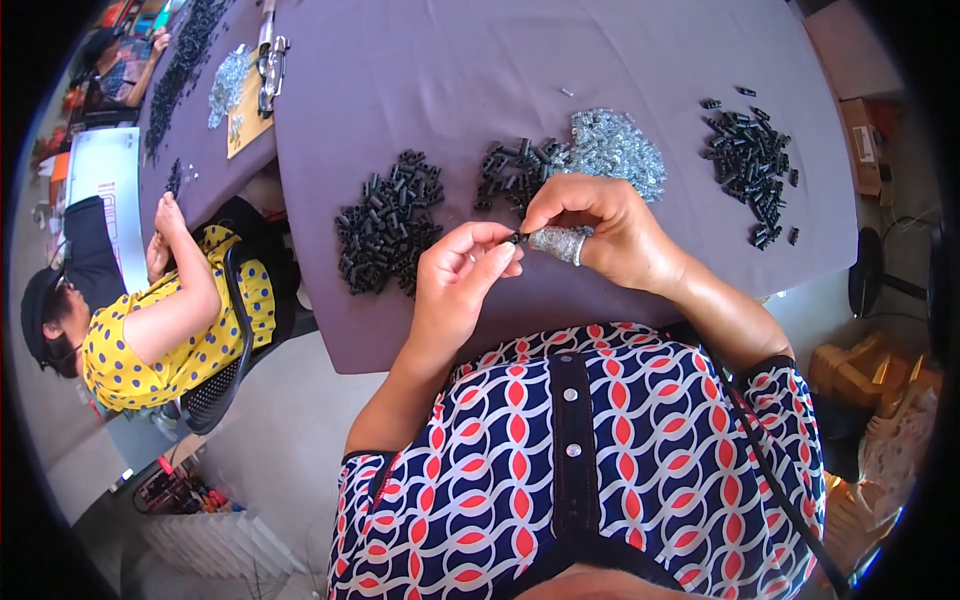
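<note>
Black small piece sits between 2 hands, in grip of left hand, thumb and finger pinching it. Right hand: fingertips just beside, from right, grey wrap on 1 digit; can't tell whether pinching too. Piece's long axis hidden by fingers. Silvery heap beyond grip, rightward. Black heap left of grip, on bench.

A black mesh chair stands on pale grey floor.
</note>
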Demonstrator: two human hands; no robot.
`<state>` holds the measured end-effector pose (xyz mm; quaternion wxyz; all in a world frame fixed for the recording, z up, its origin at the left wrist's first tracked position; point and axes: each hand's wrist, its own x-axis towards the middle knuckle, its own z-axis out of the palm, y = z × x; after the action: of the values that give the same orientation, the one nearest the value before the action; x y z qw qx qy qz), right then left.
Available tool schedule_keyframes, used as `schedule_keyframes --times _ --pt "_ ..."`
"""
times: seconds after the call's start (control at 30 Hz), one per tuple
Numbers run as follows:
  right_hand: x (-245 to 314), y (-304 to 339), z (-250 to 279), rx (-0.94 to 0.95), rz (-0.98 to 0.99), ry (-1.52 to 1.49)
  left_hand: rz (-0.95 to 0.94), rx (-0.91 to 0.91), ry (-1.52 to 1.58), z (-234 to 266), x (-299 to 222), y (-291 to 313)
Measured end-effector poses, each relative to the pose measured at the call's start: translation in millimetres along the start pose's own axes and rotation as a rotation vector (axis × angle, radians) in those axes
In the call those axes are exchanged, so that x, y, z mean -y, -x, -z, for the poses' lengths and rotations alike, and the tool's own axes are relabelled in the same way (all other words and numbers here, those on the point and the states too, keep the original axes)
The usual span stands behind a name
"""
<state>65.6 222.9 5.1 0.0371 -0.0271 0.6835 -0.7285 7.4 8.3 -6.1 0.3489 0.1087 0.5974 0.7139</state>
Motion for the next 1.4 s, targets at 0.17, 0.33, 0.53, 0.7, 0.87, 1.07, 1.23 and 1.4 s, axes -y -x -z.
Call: schedule_keyframes --times 0.17,0.33,0.53,0.7,0.87,1.07,1.23,1.4 --pt "4.1 -2.7 0.6 0.015 0.006 -0.013 0.077 0.041 0.101 4.9 1.3 -1.4" --pt "6.5 -4.3 1.2 0.024 0.090 0.161 0.082 0.049 0.121 7.3 3.0 -0.9" --pt "14.7 -6.4 3.7 0.100 0.238 0.401 0.136 0.066 0.109 10.4 0.8 -2.8" --pt "17.9 -8.1 7.4 0.238 0.367 0.530 0.380 0.201 0.421 18.1 7.2 -6.3" --pt "23.1 -12.4 10.3 0.285 0.403 0.622 0.441 0.260 0.625 16.9 9.1 -10.3" --pt "17.6 -5.8 6.2 0.126 0.120 0.272 0.264 0.118 0.457 8.3 0.4 -9.9" --pt "20.3 -1.1 -2.2 -0.044 0.242 0.649 0.192 0.056 0.426 1.4 -2.1 -9.5" --pt "13.8 -6.7 -13.9 -0.093 0.348 0.989 0.182 -0.031 0.489 -9.6 0.9 -9.1"
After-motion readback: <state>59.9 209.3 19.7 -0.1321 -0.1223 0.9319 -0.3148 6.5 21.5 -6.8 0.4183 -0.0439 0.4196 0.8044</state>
